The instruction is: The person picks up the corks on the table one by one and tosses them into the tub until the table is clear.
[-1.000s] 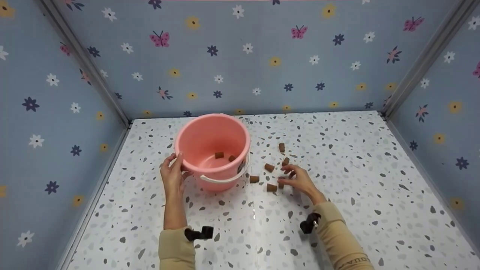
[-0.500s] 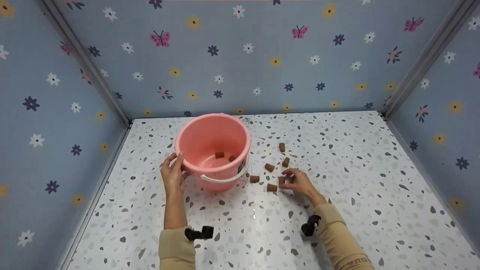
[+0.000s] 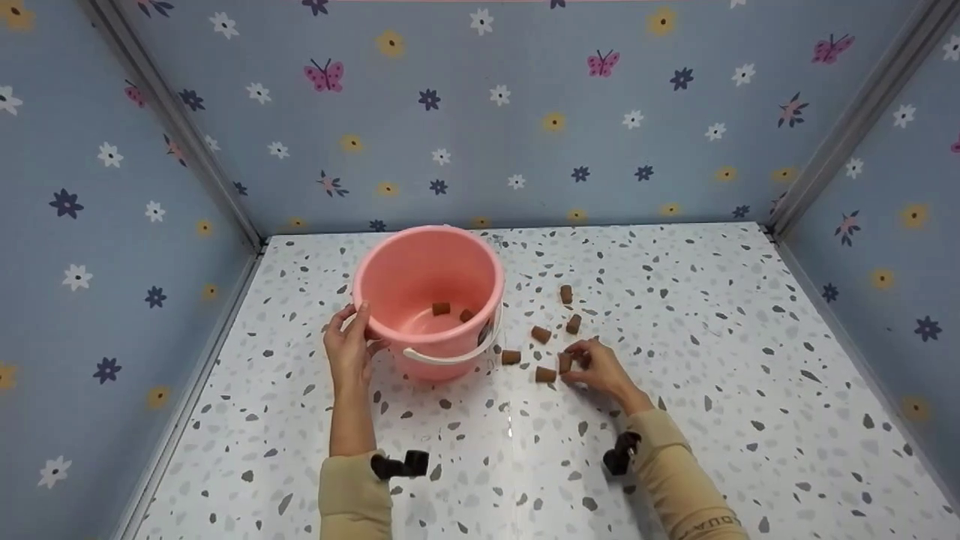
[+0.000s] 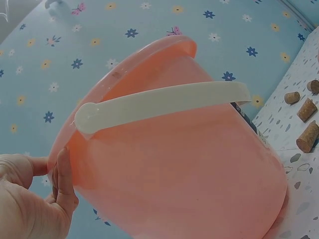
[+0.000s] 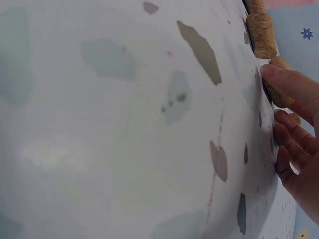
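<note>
At far left we note the left hand (image 3: 349, 352), its grip clamped on the rim (image 3: 420, 341) of the pink bucket (image 3: 427, 259). The bucket is on the speckled counter (image 3: 712, 420); its white handle (image 3: 445, 361) hangs down along the near side. Inside we count two corks (image 3: 441, 308). Right of the bucket we count five loose corks (image 3: 511, 358), scattered near one another on the counter. Just beside the nearest of these we see the held cork (image 3: 565, 364), pinched between thumb and fingers of the right hand (image 3: 598, 367); we cannot tell whether it touches the counter.
</note>
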Available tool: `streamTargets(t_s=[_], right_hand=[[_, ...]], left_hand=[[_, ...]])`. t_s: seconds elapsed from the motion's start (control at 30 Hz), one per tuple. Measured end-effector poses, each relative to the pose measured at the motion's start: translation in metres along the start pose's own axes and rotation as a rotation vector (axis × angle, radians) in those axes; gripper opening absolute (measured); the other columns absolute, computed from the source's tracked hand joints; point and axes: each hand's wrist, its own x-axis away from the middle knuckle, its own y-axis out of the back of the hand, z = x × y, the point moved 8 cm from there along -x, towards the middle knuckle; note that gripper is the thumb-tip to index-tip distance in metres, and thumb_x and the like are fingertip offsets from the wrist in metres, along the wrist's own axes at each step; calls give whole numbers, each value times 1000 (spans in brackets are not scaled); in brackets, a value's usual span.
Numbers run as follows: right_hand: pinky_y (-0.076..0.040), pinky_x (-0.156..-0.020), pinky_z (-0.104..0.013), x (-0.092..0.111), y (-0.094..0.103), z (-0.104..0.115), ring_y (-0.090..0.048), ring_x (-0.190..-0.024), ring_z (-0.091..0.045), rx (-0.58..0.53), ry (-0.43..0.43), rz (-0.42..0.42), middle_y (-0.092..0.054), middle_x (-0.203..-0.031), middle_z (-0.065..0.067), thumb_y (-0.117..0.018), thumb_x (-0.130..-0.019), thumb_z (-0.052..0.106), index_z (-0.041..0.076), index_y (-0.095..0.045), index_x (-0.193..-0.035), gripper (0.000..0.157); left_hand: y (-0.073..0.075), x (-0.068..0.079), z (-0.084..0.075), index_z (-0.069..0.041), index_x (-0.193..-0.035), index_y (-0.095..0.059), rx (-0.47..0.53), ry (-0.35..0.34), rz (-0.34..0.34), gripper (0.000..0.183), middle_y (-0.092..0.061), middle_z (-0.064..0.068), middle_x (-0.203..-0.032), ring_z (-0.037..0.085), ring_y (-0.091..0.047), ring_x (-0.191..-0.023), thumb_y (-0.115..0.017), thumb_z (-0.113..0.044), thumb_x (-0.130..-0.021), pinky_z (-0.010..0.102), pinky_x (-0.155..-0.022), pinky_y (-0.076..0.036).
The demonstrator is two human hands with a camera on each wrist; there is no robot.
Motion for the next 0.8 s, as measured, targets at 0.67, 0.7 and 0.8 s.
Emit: streamTargets(t_s=[0.67,0.7,0.8], right_hand=[[-44,-70,-33,-4,8,-1,-51,-79,-22,-61,-46,-24,-55,-88,-9,-77,-67,10,4,-61,-95,32],[-44,-71,-34,-4,9,0,-52,-79,-22,-59,-44,-26,-55,-89,-9,-76,-68,10,4,-61,-95,32],[-46,-70,-36,-6,13,7,-53,-80,-24,-56,-1,-37,-56,-90,-10,-76,-69,10,2,-60,-95,31]], left_hand=[[38,-83,74,-9,-118,-47,36,-13,37,47,-63,16,-92,19,-59,-55,-65,-32,-81,36,-48,-53],[41,-91,80,-9,-117,-47,13,-25,27,50,-63,16,-94,19,-60,-57,-66,-35,-78,36,-49,-53],[47,-106,93,-11,-118,-47,-4,-61,16,55,-63,17,-95,19,-59,-57,-67,-40,-76,36,-49,-53]])
